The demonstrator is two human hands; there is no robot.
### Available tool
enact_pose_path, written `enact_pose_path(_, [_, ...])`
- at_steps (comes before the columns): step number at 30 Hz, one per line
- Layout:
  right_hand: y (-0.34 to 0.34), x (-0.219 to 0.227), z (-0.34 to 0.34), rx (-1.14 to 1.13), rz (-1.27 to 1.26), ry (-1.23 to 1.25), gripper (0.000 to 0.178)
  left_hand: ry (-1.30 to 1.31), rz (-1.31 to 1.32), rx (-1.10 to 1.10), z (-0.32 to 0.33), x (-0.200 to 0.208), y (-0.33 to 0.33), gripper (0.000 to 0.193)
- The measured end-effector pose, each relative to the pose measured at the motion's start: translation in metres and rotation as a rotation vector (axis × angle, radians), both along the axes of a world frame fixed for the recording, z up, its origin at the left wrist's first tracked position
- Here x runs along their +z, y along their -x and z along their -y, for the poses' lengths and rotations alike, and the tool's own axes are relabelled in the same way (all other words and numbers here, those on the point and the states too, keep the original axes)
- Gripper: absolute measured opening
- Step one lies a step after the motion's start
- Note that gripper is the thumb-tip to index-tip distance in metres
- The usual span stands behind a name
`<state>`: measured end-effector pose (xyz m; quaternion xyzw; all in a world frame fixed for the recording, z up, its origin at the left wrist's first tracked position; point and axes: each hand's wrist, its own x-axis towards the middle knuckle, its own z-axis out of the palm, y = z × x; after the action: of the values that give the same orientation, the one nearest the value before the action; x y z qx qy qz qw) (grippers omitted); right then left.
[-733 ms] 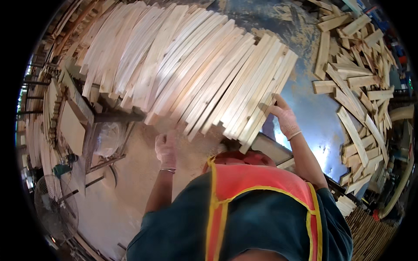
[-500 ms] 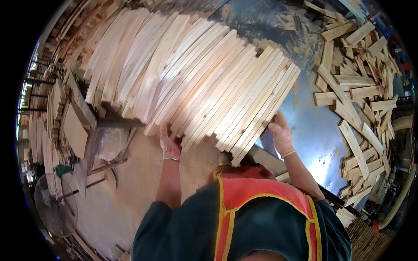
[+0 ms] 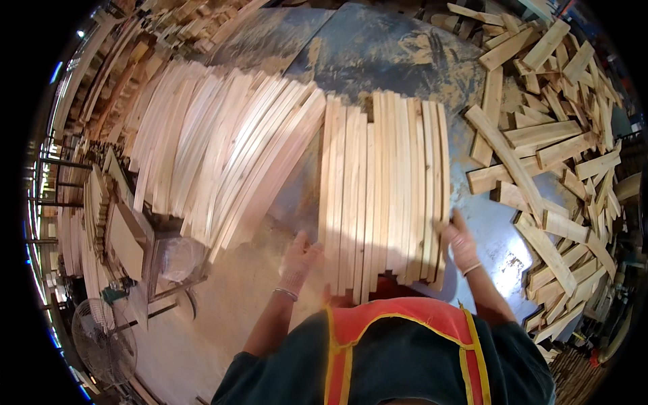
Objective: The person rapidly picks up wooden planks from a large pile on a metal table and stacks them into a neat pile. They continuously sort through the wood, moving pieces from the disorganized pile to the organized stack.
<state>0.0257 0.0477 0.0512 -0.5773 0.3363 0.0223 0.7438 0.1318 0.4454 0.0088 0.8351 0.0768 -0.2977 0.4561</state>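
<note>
A row of pale wooden strips (image 3: 385, 196) lies side by side in front of me, its long pieces pointing away and their near ends uneven. My left hand (image 3: 299, 261), in a thin pale glove, is at the row's left side near the close end, fingers bent against the edge strip. On the opposite side my right hand (image 3: 460, 243), also gloved, grips the outermost strip with thumb and fingers. The row is held between both hands. To its left lies a larger batch of similar strips (image 3: 223, 148), fanned at an angle, with a wedge-shaped gap between.
Loose short boards (image 3: 540, 155) lie heaped at the right. The metal tabletop (image 3: 358, 47) carries sawdust. At the left stand a fan (image 3: 104, 341), a clear plastic bag (image 3: 181, 258) and a wooden panel (image 3: 126, 243). More stacked timber (image 3: 125, 88) is at the far left.
The right-hand part of the strips has come away from the larger batch and turned to point straight ahead. Both hands moved with it, rightward and toward me, opening a gap.
</note>
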Motion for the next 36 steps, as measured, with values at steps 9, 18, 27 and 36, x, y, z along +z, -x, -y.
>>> enact_pose_path(9, [-0.037, -0.057, 0.033, 0.02, -0.16, 0.441, 0.084, -0.378, -0.067, -0.377, 0.148, 0.06, -0.116, 0.08])
enact_pose_path(18, [-0.344, -0.021, 0.208, 0.004, -0.043, 0.522, 0.072, -0.38, 0.408, -0.44, 0.34, 0.016, -0.428, 0.091])
enact_pose_path(27, [-0.573, -0.031, 0.086, 0.176, -0.122, 0.736, 0.07, -0.08, 0.481, -0.867, 0.209, 0.0, -0.739, 0.057])
enact_pose_path(36, [-0.668, -0.051, 0.009, 0.256, 0.027, 0.602, 0.072, -0.144, 0.282, -0.323, 0.112, 0.001, -0.803, 0.073])
